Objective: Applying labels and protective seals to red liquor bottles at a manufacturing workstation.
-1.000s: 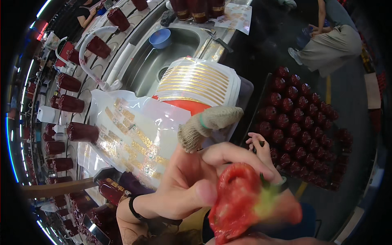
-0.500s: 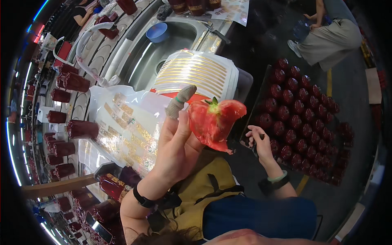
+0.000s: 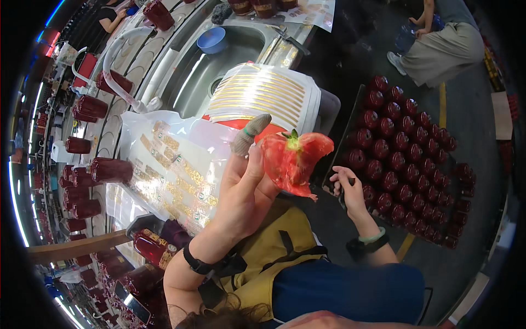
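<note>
The left hand [image 3: 241,197] is raised in front of the chest, thumb and fingers closed around one side of a torn-open red tomato [image 3: 290,164]; a knitted beige cover [image 3: 250,136] with a green band sheathes one fingertip. The tomato hangs in the air, green stem end up, wet flesh outward, its ragged tip pointing down near the mustard apron [image 3: 287,233]. Lower at the right, the right hand [image 3: 350,192] is curled around a dark object [image 3: 342,200], too small to identify. Flesh this soft probably calls for a light grip, pressing on firmer skin rather than pulp, with the dripping tip kept away from the clear sheet of gold designs [image 3: 183,170] on the worktop and the knitted cover kept dry. A second earlier the tomato loomed large and blurred at the bottom edge, close to the camera; now it is held farther out and sharp. Compared with half a second ago, it sits only slightly farther right, and the right hand is almost unchanged.
</note>
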The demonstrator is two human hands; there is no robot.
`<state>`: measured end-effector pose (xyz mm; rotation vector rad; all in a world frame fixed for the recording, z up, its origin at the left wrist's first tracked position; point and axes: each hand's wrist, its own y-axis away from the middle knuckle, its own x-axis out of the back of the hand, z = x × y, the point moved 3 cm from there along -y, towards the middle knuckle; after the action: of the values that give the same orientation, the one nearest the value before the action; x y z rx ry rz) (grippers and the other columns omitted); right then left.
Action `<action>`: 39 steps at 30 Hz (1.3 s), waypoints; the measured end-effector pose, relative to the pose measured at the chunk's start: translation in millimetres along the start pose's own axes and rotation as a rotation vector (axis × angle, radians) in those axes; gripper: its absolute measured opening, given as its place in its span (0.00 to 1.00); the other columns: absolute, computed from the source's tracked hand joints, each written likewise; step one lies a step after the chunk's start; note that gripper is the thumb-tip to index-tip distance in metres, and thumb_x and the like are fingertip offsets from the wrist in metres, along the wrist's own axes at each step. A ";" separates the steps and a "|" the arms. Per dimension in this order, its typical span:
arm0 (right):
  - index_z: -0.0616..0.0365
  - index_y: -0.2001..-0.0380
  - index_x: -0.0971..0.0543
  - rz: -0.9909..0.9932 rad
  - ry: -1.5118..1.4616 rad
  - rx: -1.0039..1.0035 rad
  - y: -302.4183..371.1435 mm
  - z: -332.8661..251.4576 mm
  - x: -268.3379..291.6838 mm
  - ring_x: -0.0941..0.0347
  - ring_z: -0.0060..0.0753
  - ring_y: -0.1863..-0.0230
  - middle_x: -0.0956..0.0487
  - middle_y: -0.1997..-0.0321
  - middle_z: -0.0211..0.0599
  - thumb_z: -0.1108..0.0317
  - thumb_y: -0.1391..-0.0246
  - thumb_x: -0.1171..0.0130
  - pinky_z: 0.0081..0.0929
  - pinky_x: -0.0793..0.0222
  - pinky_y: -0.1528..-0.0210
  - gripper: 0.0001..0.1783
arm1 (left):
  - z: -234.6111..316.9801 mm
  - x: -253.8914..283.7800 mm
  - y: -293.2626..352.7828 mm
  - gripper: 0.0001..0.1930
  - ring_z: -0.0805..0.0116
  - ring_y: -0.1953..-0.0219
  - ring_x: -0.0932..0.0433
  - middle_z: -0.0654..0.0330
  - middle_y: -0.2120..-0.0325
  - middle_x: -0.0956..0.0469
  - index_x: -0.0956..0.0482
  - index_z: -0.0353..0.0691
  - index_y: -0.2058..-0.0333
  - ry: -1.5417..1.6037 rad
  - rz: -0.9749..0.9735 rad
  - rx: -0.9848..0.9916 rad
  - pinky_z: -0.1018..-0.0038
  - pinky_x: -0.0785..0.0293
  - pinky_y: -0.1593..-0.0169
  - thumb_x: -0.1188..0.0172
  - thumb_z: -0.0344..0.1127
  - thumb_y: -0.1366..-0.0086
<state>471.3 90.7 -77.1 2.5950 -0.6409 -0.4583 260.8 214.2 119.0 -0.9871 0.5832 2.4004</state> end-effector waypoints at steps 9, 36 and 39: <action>0.62 0.51 0.24 -0.009 -0.008 0.003 -0.4 1.3 -1.1 0.35 0.12 0.73 0.24 0.67 0.29 0.61 0.31 0.51 0.15 0.37 0.70 0.16 | -3.9 0.2 -3.4 0.29 0.57 0.35 0.34 0.54 0.36 0.38 0.52 0.44 0.30 -0.045 0.034 0.025 0.55 0.34 0.35 0.62 0.49 0.24; 0.62 0.51 0.24 -0.030 -0.012 -0.006 3.3 8.7 -2.6 0.36 0.11 0.72 0.24 0.67 0.29 0.61 0.31 0.51 0.14 0.37 0.70 0.16 | -4.2 -1.6 -3.8 0.26 0.58 0.35 0.35 0.53 0.37 0.38 0.52 0.44 0.31 0.026 -0.051 0.025 0.58 0.32 0.36 0.62 0.43 0.23; 0.61 0.51 0.24 -0.024 -0.013 -0.006 3.1 9.2 -2.6 0.36 0.11 0.72 0.24 0.67 0.29 0.61 0.31 0.51 0.15 0.37 0.70 0.16 | -3.1 -4.6 -2.7 0.26 0.58 0.34 0.36 0.51 0.36 0.39 0.53 0.43 0.31 0.017 -0.048 0.004 0.58 0.33 0.35 0.62 0.42 0.23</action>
<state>464.3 86.6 -83.0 2.5981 -0.6126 -0.4840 266.9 213.4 119.8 -1.0092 0.5637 2.3500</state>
